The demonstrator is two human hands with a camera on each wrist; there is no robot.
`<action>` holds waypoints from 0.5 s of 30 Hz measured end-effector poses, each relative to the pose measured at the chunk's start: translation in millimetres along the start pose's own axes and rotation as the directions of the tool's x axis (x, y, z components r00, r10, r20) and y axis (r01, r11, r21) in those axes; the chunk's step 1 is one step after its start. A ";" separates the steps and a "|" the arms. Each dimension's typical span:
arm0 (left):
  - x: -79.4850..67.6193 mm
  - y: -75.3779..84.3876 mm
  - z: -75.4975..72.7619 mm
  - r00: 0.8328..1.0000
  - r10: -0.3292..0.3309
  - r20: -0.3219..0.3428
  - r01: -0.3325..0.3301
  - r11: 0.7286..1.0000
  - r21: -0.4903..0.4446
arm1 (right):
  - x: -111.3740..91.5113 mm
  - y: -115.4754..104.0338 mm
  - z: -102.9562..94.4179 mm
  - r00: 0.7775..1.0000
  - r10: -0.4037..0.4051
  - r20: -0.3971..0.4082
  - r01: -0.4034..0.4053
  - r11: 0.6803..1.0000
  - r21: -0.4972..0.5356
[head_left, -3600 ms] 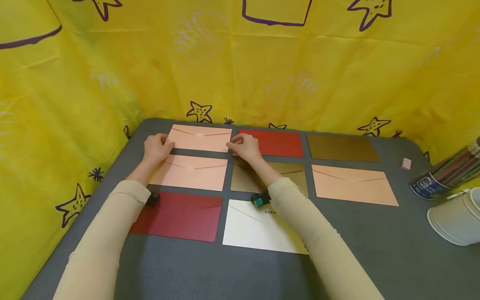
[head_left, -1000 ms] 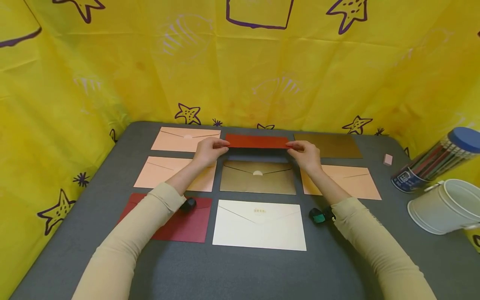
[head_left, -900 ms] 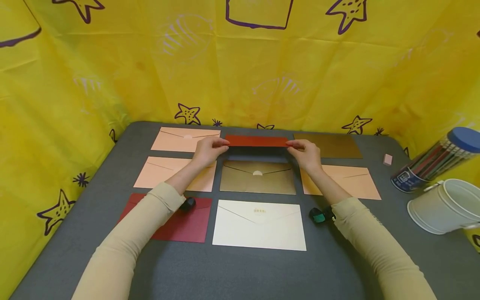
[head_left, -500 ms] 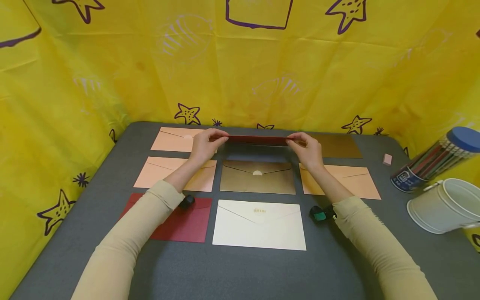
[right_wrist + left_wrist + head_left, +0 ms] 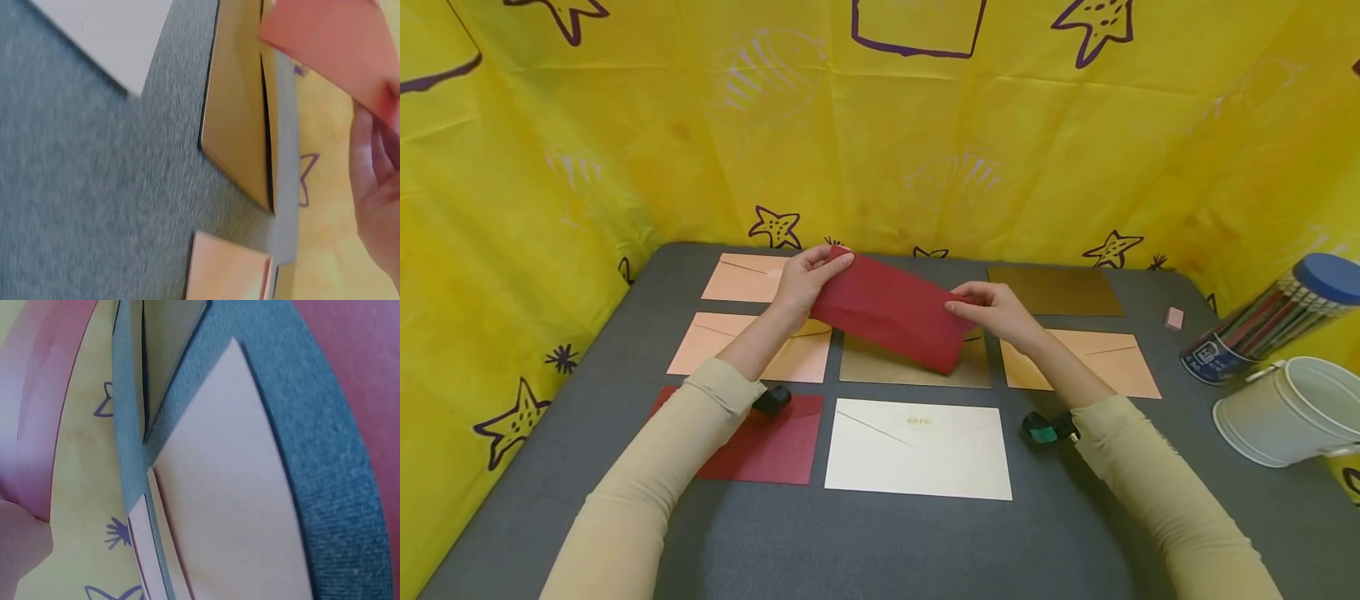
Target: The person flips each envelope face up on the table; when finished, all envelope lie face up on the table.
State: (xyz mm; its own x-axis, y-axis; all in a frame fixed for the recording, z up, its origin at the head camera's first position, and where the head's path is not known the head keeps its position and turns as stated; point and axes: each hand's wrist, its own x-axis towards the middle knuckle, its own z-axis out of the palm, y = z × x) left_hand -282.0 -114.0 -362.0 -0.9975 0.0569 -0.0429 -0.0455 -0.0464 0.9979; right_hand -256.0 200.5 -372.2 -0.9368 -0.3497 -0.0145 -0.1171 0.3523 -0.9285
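Note:
In the head view a red envelope (image 5: 891, 304) is held up at a slant, its right end lower, partly covering a gold envelope (image 5: 872, 364) on the table. My left hand (image 5: 801, 285) pinches its upper left corner, thumb on the near face. My right hand (image 5: 996, 312) grips its right edge between thumb and fingers. The left wrist view shows part of the red envelope (image 5: 53, 381) beside my left hand (image 5: 25, 547). In the right wrist view my right hand (image 5: 378, 181) holds the red envelope (image 5: 337, 47) above the gold one (image 5: 234, 119).
Around lie pink envelopes (image 5: 745, 279) at left and right, a brown envelope (image 5: 1056, 292) at the back, a white envelope (image 5: 917, 454) in front and a dark red envelope (image 5: 767, 446). An eraser (image 5: 1174, 318), a tub of pencils (image 5: 1255, 337) and a white bucket (image 5: 1262, 425) stand right.
Both hands went from the back left pink envelope to the red one in the back row. They lifted it, tipped it edge-on, and its right end has now swung down and nearer.

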 end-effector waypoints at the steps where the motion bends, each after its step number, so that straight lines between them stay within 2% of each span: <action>1: -0.8 1.1 1.4 1.000 -0.019 0.013 0.019 1.000 0.003 | -0.1 -1.1 1.7 0.999 0.010 0.048 -0.009 1.000 -0.012; 5: -5.2 5.7 9.5 0.993 -0.080 0.081 0.076 0.995 0.059 | -1.0 -8.3 11.8 0.974 0.041 0.223 -0.031 0.998 -0.050; 8: -9.4 10.3 17.1 0.985 -0.106 0.134 0.094 0.991 0.091 | -1.1 -15.6 19.5 0.949 0.052 0.310 -0.035 0.998 -0.061; 11: -12.8 15.3 24.3 0.980 -0.086 0.180 0.065 0.991 0.116 | -0.6 -23.2 24.8 0.941 0.049 0.335 -0.023 0.997 -0.080; 15: -14.9 20.5 29.8 0.980 -0.029 0.198 0.003 0.991 0.130 | 0.3 -32.5 27.2 0.953 0.016 0.304 0.019 0.994 -0.109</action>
State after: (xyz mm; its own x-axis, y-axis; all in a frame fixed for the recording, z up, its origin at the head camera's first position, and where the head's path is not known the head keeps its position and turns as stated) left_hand -266.4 -86.1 -339.5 -0.9652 0.2540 -0.0613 -0.0411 0.0841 0.9956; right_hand -243.5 165.3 -352.1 -0.7941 -0.5913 -0.1410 -0.1699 0.4386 -0.8825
